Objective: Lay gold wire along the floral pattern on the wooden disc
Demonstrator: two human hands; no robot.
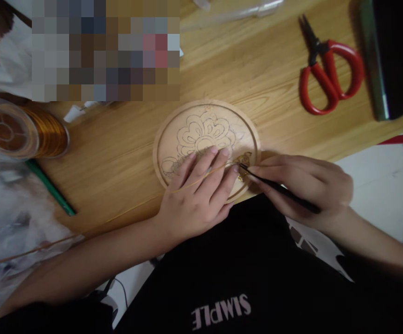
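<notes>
A round wooden plate with a raised rim carries a drawn flower pattern. My left hand lies over its lower part, fingers spread on the surface. Dark tweezers are pinched in my right hand, with their tip at the plate's right side, beside my left fingertips. Gold wire work shows there on the drawing. A thin gold wire runs from that spot across my left fingers and off to the lower left.
Red-handled scissors and a dark device lie at the upper right. On the left are a spool of golden wire, a green pen and crumpled clear plastic. A blurred patch hides part of the upper left.
</notes>
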